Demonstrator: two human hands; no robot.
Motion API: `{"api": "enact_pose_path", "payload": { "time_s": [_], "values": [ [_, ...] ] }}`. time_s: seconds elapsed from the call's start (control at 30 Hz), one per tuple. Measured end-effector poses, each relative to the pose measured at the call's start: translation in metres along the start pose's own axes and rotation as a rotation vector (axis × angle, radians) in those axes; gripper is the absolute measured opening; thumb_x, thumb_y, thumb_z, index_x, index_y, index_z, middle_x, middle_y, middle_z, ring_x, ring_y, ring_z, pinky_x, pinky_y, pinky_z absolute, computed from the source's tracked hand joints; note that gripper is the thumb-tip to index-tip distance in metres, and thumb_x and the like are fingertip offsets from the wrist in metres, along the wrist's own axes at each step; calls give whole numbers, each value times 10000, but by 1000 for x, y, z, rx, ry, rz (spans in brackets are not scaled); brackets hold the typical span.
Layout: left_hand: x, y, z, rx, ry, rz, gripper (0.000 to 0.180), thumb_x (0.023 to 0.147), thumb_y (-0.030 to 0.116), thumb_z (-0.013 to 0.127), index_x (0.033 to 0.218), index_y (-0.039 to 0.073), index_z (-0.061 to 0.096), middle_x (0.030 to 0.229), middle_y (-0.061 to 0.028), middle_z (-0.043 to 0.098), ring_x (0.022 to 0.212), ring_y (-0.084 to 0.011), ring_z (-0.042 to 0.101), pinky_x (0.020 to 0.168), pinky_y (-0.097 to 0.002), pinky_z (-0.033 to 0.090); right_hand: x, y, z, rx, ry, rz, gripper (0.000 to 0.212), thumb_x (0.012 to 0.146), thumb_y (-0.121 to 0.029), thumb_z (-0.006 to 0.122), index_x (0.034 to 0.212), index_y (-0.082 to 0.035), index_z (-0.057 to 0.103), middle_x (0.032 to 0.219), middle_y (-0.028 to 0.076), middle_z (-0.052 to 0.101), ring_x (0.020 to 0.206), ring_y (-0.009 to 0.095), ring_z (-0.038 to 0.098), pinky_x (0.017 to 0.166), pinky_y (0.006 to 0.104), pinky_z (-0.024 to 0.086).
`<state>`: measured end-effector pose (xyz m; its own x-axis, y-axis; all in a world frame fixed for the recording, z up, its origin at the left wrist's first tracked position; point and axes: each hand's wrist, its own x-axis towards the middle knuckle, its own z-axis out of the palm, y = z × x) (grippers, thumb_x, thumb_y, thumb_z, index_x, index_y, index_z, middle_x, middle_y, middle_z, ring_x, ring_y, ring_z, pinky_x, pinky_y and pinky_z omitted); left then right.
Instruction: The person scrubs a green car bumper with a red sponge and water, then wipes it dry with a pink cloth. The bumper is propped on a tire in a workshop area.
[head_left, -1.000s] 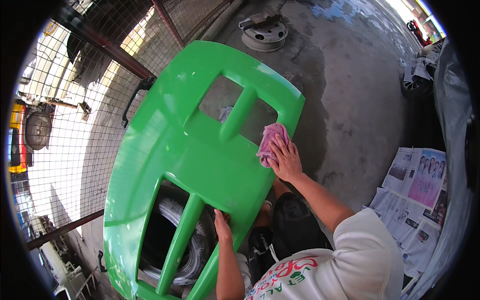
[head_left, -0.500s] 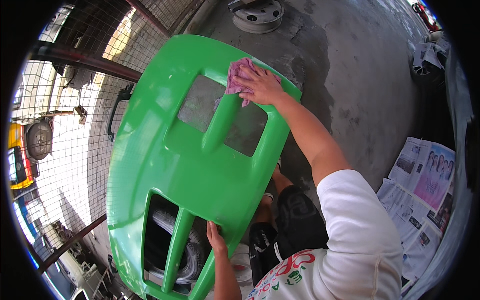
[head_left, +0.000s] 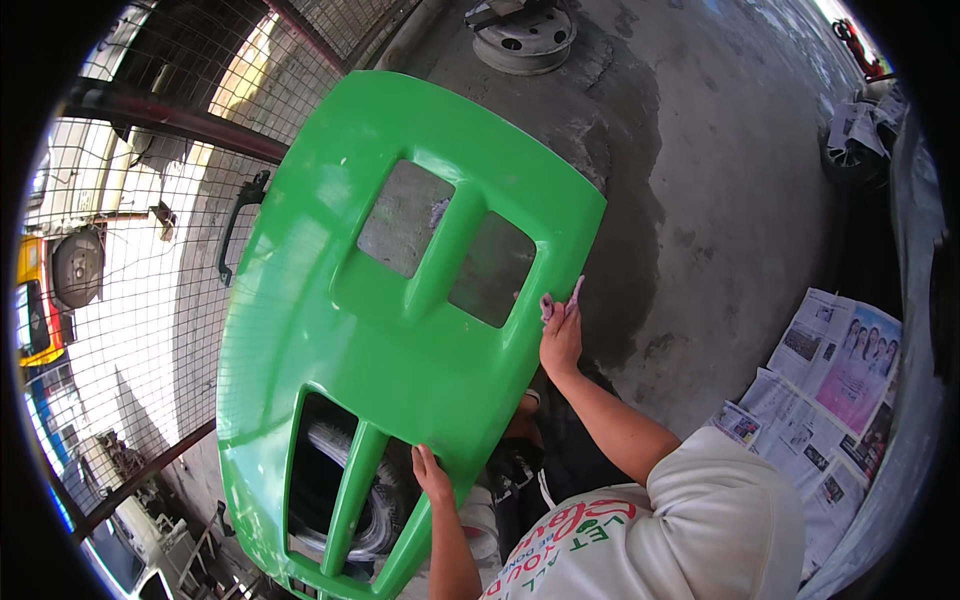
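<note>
A large glossy green vehicle body panel [head_left: 390, 350], curved and pierced by several rectangular openings, lies in front of me. My left hand [head_left: 431, 474] is at its near lower side, with the fingers over the rim of a lower opening, gripping it. At the panel's right edge is my right hand [head_left: 562, 338], closed around a pinkish-purple cloth [head_left: 576, 291]. Only small bits of the cloth stick out between and beside the fingers; the rest is hidden in the hand. Whether the cloth touches the panel edge I cannot tell.
Wire mesh in a rusty frame [head_left: 180, 125] stands along the left, close to a black handle-like part [head_left: 238, 225]. A wheel rim [head_left: 522, 45] sits on the concrete at the far side. Newspaper sheets [head_left: 800, 430] are spread at the right. A tire [head_left: 385, 510] shows through the panel's lower opening.
My right hand has drawn back from the panel's upper part to its right edge, and the spread cloth is now bunched up in it. My left hand has stayed in place.
</note>
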<state>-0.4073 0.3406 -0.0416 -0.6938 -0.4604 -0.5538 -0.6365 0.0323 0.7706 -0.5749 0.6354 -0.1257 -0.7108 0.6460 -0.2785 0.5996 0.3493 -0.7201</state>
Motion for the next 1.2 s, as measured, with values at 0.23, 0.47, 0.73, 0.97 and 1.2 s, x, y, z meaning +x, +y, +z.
{"api": "enact_pose_path", "payload": {
  "time_s": [0.23,0.47,0.73,0.97,1.2],
  "values": [
    [4,-1,-6,-142,-125,-16,530,1117,446,444,1336,-13,594,1161,-59,668,1039,-150,585,922,-323,449,-213,28,-24,-176,-725,-93,641,1066,-403,442,1462,93,354,1242,398,600,1091,529,644,929,532,539],
    [6,13,-20,-299,-177,-130,617,1100,538,420,1262,-9,656,1070,-58,686,978,-156,608,905,-335,474,-143,-154,-103,-17,-858,-440,632,994,-510,571,1321,30,601,1280,353,619,1167,478,636,987,502,529],
    [24,-23,-25,-160,-177,-98,615,1099,540,430,1092,-15,696,903,-19,621,832,-126,538,794,-302,447,-130,-198,59,-801,-533,-917,979,970,-706,465,1616,-3,250,1609,386,249,1452,556,320,1112,727,295],
    [0,7,-25,-96,-50,-176,612,1101,459,481,1395,-68,583,1320,-114,651,1193,-187,576,1058,-320,423,-50,-322,229,-493,-255,-364,946,977,-585,552,1606,34,212,1551,433,289,1394,549,410,1130,621,355],
    [6,8,-15,-40,-76,-151,582,1116,387,477,1449,-88,522,1451,-143,594,1341,-224,528,1150,-333,362,116,-337,255,-143,-25,-5,813,964,-297,665,1535,111,253,1329,414,485,1184,490,573,1021,532,476]
  ]
}}
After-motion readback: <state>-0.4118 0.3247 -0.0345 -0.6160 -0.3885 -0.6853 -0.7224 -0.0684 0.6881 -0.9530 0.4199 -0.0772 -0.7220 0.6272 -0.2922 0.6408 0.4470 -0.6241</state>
